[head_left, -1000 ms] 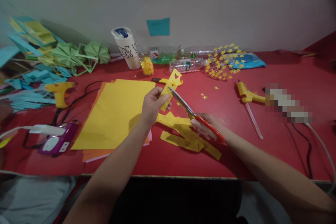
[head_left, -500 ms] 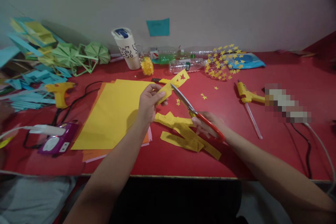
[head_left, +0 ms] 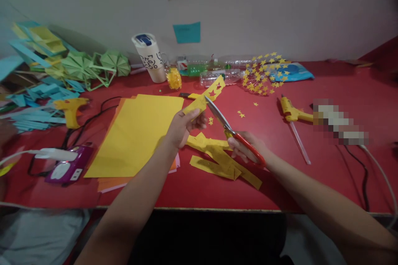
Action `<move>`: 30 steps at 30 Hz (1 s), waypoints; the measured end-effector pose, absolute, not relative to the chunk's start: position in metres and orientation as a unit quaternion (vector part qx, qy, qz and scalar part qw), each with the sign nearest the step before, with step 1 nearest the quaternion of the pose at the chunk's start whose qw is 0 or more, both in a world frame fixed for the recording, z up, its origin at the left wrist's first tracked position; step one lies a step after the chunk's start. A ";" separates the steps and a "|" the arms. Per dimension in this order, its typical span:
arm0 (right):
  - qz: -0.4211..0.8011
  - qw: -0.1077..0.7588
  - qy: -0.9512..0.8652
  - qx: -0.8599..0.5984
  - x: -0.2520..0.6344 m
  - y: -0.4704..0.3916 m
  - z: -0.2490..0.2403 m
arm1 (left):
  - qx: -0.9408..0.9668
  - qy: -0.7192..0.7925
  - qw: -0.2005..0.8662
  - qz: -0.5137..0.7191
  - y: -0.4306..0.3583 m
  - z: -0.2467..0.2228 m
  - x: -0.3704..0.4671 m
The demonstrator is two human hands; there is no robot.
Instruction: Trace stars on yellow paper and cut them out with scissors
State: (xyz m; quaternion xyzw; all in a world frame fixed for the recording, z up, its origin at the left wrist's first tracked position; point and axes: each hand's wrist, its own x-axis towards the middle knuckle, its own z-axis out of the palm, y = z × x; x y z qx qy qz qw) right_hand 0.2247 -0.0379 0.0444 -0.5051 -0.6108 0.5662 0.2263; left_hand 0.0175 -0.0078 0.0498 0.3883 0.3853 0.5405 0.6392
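Note:
My left hand [head_left: 185, 126] pinches a yellow paper strip [head_left: 196, 105] that has star-shaped holes near its far end. Red-handled scissors [head_left: 222, 119] are in my right hand [head_left: 245, 147], with their blade tips at the strip beside the holes. On the table beyond my hands lie several small yellow paper stars [head_left: 241, 114]. Under and between my hands are more yellow strips [head_left: 217, 157], crossing one another. A stack of yellow sheets [head_left: 130, 132], with orange and pink ones beneath, lies to the left, partly covered by my left forearm.
A yellow box cutter [head_left: 191, 96] lies behind the strip. Plastic bottles [head_left: 222, 78], a white tumbler [head_left: 151, 58] and a cluster of yellow stars [head_left: 264, 74] stand along the wall. Glue guns [head_left: 290, 112] with cords, a purple power socket [head_left: 68, 163] and folded blue paper [head_left: 46, 91] occupy both sides.
My left hand has turned the strip and its fingers have spread a little. A second star-shaped hole now shows in the strip. The scissors stay nearly in place.

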 end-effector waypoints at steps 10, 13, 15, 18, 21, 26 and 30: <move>0.583 0.225 -0.608 -0.489 0.224 -0.039 0.043 | 0.387 0.391 0.556 0.623 -0.004 0.049 0.016; 0.587 0.217 -0.601 -0.496 0.223 -0.039 0.044 | 0.390 0.408 0.536 0.628 -0.004 0.052 0.014; 0.588 0.211 -0.601 -0.498 0.223 -0.039 0.046 | 0.397 0.421 0.519 0.628 -0.004 0.053 0.012; 0.586 0.205 -0.602 -0.503 0.223 -0.039 0.047 | 0.414 0.438 0.496 0.625 -0.004 0.054 0.009; 0.578 0.199 -0.603 -0.513 0.223 -0.039 0.048 | 0.424 0.444 0.484 0.624 -0.004 0.054 0.009; 0.568 0.205 -0.612 -0.511 0.223 -0.039 0.046 | 0.438 0.440 0.485 0.616 -0.004 0.053 0.008; 0.586 0.201 -0.605 -0.499 0.225 -0.038 0.044 | 0.439 0.444 0.486 0.612 -0.004 0.052 0.007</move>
